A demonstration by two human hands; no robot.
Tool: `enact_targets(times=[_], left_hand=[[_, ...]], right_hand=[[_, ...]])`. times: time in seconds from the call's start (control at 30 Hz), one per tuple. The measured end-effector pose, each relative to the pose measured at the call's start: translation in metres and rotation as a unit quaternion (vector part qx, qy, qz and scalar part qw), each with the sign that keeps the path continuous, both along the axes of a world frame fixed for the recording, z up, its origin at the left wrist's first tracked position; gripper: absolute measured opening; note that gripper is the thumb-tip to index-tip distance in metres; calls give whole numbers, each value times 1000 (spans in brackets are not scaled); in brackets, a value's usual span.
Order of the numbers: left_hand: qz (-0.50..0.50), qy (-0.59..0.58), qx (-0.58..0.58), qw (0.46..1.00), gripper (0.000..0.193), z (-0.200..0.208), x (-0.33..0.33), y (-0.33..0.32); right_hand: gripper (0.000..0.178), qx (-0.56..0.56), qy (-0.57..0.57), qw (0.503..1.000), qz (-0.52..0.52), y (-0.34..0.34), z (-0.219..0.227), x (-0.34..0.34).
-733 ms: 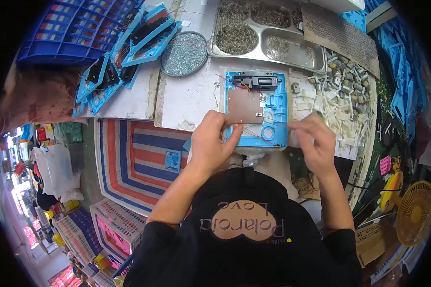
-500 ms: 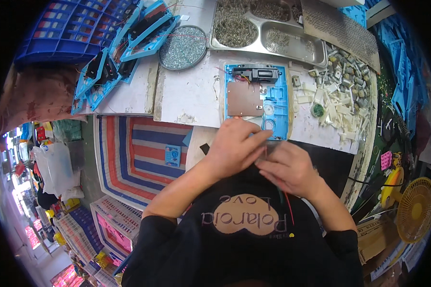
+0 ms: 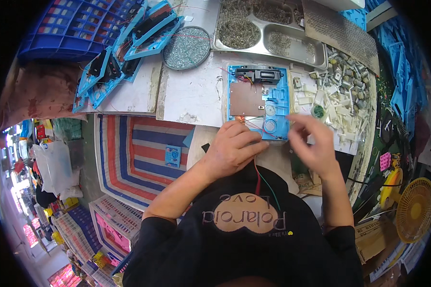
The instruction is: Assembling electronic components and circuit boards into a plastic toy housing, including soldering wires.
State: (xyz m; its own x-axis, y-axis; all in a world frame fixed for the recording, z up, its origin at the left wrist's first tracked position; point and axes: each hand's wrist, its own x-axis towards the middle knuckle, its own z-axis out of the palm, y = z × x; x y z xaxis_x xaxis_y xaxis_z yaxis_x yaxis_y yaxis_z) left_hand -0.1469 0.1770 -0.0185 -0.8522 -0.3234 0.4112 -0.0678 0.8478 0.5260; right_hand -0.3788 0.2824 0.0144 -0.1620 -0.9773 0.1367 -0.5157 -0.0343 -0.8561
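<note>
A light-blue plastic housing lies on the white bench before me, with a brown circuit board and a black part fitted inside. My left hand is closed at its near left edge. A red wire and a green wire come out below those fingers and hang over my shirt; the grip itself is partly hidden. My right hand is at the housing's near right corner, thumb and fingers apart, with nothing visible in it.
Small motors and white plastic pieces are heaped at right. A steel tray of small metal parts and a round dish stand behind. More blue housings are stacked far left. A yellow fan stands at lower right.
My right hand has left my left hand and moved up and right, its fingers spreading. The wires now hang below the left hand. The dark strip below the housing is largely gone.
</note>
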Motion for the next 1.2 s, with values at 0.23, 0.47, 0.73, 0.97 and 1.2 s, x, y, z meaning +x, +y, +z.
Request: enact_targets(times=[0.23, 0.47, 0.73, 0.97, 1.2], left_hand=[[-44, 23, 30, 998, 37, -10, 1, -12], [-48, 27, 12, 998, 36, -12, 1, -12], [309, -30, 236, 921, 30, 5, 11, -6], [311, -117, 288, 898, 41, 8, 13, -16], [215, 56, 646, 731, 18, 7, 38, -22]], right_hand=[[20, 12, 48, 997, -50, -19, -25, 0], [22, -25, 77, 995, -63, -21, -38, 3], [32, 68, 92, 989, -90, -18, -31, 3], [25, 95, 19, 995, -38, -29, -6, 2], [22, 85, -165, 982, -27, -33, 20, 16]])
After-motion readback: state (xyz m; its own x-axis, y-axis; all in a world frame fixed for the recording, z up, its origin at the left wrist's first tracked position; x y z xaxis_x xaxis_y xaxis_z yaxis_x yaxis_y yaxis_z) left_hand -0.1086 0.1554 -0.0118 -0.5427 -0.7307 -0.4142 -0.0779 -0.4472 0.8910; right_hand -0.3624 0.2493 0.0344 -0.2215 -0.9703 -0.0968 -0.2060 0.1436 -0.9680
